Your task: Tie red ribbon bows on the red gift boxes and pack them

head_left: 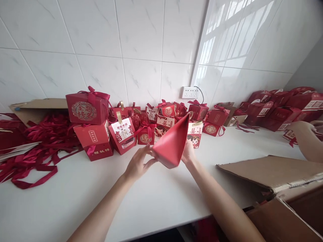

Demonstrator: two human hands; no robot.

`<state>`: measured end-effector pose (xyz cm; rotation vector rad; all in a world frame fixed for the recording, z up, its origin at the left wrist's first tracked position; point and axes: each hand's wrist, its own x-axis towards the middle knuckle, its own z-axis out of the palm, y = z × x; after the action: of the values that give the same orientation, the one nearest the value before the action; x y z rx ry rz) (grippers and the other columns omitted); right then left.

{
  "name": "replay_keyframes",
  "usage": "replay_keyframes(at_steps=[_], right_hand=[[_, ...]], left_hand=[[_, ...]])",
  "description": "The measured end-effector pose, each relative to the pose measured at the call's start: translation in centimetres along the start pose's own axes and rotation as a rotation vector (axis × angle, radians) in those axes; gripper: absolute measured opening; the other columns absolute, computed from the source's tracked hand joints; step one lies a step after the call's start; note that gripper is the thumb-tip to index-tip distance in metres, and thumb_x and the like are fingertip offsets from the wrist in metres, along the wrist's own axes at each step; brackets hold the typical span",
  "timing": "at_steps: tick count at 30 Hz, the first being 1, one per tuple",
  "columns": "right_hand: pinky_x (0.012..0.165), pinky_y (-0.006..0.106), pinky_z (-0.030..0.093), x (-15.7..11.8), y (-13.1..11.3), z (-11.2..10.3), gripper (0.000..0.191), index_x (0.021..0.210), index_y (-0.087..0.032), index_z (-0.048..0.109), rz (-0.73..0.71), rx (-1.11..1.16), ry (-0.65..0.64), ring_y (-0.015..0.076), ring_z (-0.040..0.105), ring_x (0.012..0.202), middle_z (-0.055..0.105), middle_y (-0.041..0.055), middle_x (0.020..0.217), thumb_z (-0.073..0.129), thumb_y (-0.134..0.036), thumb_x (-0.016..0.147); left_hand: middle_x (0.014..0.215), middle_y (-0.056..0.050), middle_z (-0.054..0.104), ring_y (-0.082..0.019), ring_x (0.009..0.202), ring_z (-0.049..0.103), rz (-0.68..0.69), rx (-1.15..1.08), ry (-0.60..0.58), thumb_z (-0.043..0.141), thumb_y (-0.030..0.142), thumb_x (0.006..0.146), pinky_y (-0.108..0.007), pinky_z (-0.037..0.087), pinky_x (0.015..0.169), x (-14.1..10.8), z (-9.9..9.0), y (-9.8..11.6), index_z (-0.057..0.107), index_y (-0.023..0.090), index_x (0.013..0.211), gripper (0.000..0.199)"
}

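A plain red paper gift box (169,144), tapering to a point at its upper right, is held tilted above the white table. My left hand (139,162) pinches its left lower edge between thumb and fingers. On the opposite side, my right hand (188,152) grips it, with its fingers partly hidden behind the box. Just beyond stand finished-looking red gift boxes, among them a small ribboned box (146,133) and a box with a cartoon figure (194,133). The held box is slightly blurred.
Dark red ribbons (51,132) spill from a cardboard carton (40,107) at left. Stacked red boxes (267,107) line the right back. An open cardboard carton (275,173) stands front right, near another person's arm (306,139). A power strip (189,92) is on the wall.
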<state>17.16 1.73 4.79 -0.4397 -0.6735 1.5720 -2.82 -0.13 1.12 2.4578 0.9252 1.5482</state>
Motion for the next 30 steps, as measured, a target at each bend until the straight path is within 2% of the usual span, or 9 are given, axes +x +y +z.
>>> replay_keyframes(at_steps=[3,6,9,15,19,24,25,28,30], right_hand=[[0.056,0.023,0.057,-1.1,1.0,0.6,0.008,0.079,-0.018,0.062,0.109,0.006,0.002,0.0145,0.066,0.062,0.067,-0.0004,0.065,0.06,-0.026,0.079],[0.054,0.016,0.056,-3.1,2.0,1.3,0.011,0.091,-0.016,0.063,0.164,0.076,0.065,0.0098,0.066,0.06,0.071,-0.0005,0.072,0.057,-0.022,0.084],[0.058,0.014,0.057,-5.6,2.9,1.2,0.01,0.091,-0.016,0.063,0.16,0.173,0.174,0.0084,0.068,0.063,0.072,-0.0014,0.075,0.054,-0.017,0.086],[0.053,0.016,0.057,-10.9,1.9,0.6,0.009,0.088,-0.017,0.065,0.099,0.148,0.337,0.0113,0.068,0.064,0.072,0.0008,0.075,0.058,-0.015,0.082],[0.053,0.022,0.058,-12.0,-4.2,3.8,0.016,0.077,-0.017,0.065,-0.171,-0.148,0.476,0.0145,0.067,0.06,0.069,0.0019,0.065,0.053,-0.024,0.084],[0.068,0.016,0.047,-10.4,-16.5,9.7,0.032,0.083,-0.001,0.061,-0.685,-0.919,0.493,0.0105,0.068,0.084,0.07,0.005,0.085,0.033,-0.017,0.087],[0.065,0.015,0.044,-10.7,-18.9,10.5,0.04,0.083,0.004,0.059,-0.658,-1.142,0.528,0.0094,0.067,0.082,0.069,0.0065,0.085,0.025,-0.016,0.085],[0.053,0.011,0.039,-13.8,-24.4,11.1,0.035,0.082,0.013,0.057,-0.573,-1.294,0.645,0.0062,0.065,0.062,0.068,0.0137,0.08,0.033,-0.012,0.08],[0.046,0.007,0.031,-17.3,-26.8,9.9,0.032,0.082,0.015,0.057,-0.482,-1.349,0.757,0.0019,0.06,0.048,0.068,0.0175,0.078,0.036,-0.009,0.077]], left_hand=[[0.099,-0.007,0.066,-0.018,0.079,0.066,0.082,-0.151,0.047,0.055,0.052,0.085,-0.034,0.054,0.074,0.4,0.0,1.2,0.01,0.027,0.146,0.08],[0.114,-0.015,0.061,-0.023,0.097,0.064,-0.025,-0.34,0.03,0.048,0.06,0.084,-0.036,0.053,0.078,0.6,0.2,3.0,0.0,0.023,0.147,0.087],[0.114,-0.016,0.059,-0.024,0.097,0.063,-0.049,-0.45,-0.014,0.049,0.066,0.08,-0.037,0.052,0.079,0.6,0.4,4.0,0.002,0.021,0.146,0.093],[0.089,-0.007,0.058,-0.016,0.068,0.058,0.191,-0.449,-0.092,0.042,0.075,0.077,-0.029,0.05,0.062,0.4,0.9,3.0,0.022,0.019,0.14,0.087],[0.081,-0.002,0.059,-0.013,0.061,0.058,0.119,-0.32,-0.124,0.029,0.059,0.09,-0.027,0.049,0.062,0.5,0.7,2.2,0.031,0.018,0.132,0.059],[0.077,-0.002,0.065,-0.015,0.07,0.062,-0.126,-0.051,-0.384,0.035,0.047,0.086,-0.023,0.047,0.064,0.6,0.5,2.2,0.057,0.018,0.102,0.039],[0.077,-0.002,0.066,-0.016,0.072,0.062,-0.159,-0.021,-0.416,0.036,0.047,0.086,-0.022,0.046,0.064,0.7,0.5,2.3,0.059,0.018,0.097,0.038],[0.08,0.001,0.066,-0.014,0.075,0.062,-0.237,0.026,-0.485,0.036,0.048,0.087,-0.02,0.044,0.065,0.8,0.4,2.6,0.06,0.02,0.092,0.037],[0.082,0.003,0.067,-0.013,0.076,0.062,-0.271,0.041,-0.514,0.037,0.048,0.087,-0.018,0.043,0.067,0.7,0.5,2.7,0.06,0.021,0.091,0.036]])
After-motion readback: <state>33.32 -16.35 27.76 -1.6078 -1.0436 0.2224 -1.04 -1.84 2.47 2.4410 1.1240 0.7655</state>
